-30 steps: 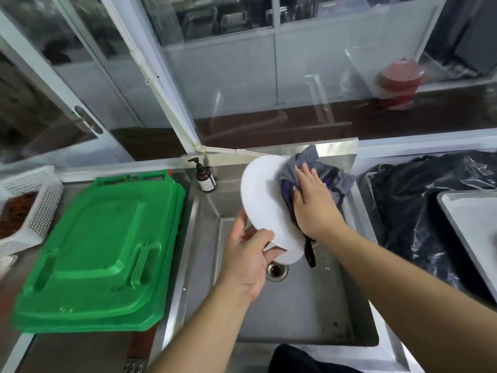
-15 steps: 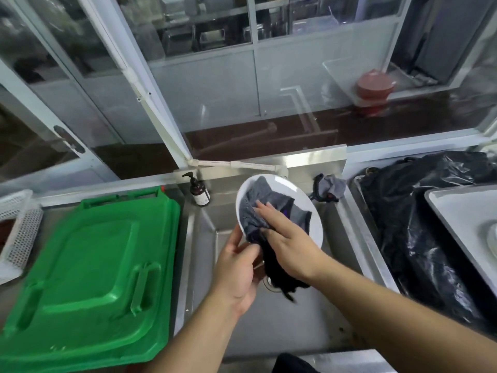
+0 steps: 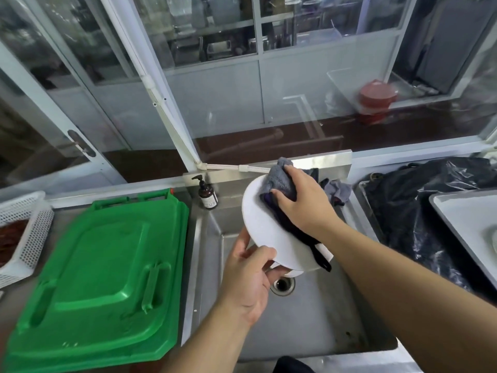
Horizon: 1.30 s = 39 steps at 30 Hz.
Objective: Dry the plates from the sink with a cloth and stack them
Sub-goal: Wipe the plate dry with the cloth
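Head view, left to right: a white perforated basket [image 3: 25,232] with something reddish-brown inside sits at the far left edge. Just beside it a large green plastic lid [image 3: 99,281] lies flat on the counter. Past its far right corner a small brown pump bottle [image 3: 207,195] stands upright at the back rim of the steel sink [image 3: 309,327], whose drain [image 3: 282,285] shows beneath the hands. Over the basin the left hand [image 3: 248,286] grips the lower edge of a white plate [image 3: 265,232], thumb curled over the near face and fingers behind it; the plate is tilted, held clear of the sink floor. The right hand [image 3: 301,203] presses a grey cloth [image 3: 281,181] against the plate's upper part, fingers bent round the bunched fabric, a dark strip of it hanging down across the plate. A second grey rag [image 3: 337,192] lies at the sink's back right corner. Further right, a black plastic bag [image 3: 419,208] sits near a pale tray [image 3: 468,219] at the frame's edge.
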Tool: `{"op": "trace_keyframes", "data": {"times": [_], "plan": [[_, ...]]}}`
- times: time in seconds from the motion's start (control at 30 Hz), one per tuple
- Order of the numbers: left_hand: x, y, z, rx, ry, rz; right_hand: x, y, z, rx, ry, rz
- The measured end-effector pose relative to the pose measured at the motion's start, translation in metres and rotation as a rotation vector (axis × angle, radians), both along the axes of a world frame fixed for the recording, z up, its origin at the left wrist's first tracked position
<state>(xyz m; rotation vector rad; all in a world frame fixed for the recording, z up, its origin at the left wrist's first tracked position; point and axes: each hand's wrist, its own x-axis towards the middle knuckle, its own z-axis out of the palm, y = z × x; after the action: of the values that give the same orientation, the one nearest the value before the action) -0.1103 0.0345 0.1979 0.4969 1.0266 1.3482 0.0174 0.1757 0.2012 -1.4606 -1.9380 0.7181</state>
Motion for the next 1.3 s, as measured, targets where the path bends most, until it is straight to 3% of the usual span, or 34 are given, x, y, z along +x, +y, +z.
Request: {"op": "trace_keyframes", "data": {"times": [0.17,0.43,0.67,0.83,0.97,1.17,1.3], "plan": [[-0.006,-0.001,0.002,0.03,-0.002,0.007,0.027,0.01,-0.003,-0.248,0.018,-0.212],[-0.008,0.0,-0.005,0.01,-0.075,-0.013,0.051,-0.014,-0.011,-0.724,0.849,-0.272],[-0.038,0.014,0.011,-0.153,0.046,-0.228,0.074,-0.018,-0.002,-0.663,0.809,-0.19],[-0.05,0.014,0.011,-0.112,0.015,-0.294,0.073,-0.019,0.004,-0.649,0.788,-0.201],[-0.039,0.009,0.003,-0.103,-0.061,-0.233,0.064,-0.024,-0.006,-0.592,0.829,-0.35],[0.002,0.005,-0.01,-0.017,-0.124,-0.001,0.036,-0.047,-0.037,-0.682,1.021,-0.58],[0.005,-0.001,-0.014,-0.014,-0.089,-0.008,0.034,-0.057,-0.05,-0.744,1.112,-0.573]]}}
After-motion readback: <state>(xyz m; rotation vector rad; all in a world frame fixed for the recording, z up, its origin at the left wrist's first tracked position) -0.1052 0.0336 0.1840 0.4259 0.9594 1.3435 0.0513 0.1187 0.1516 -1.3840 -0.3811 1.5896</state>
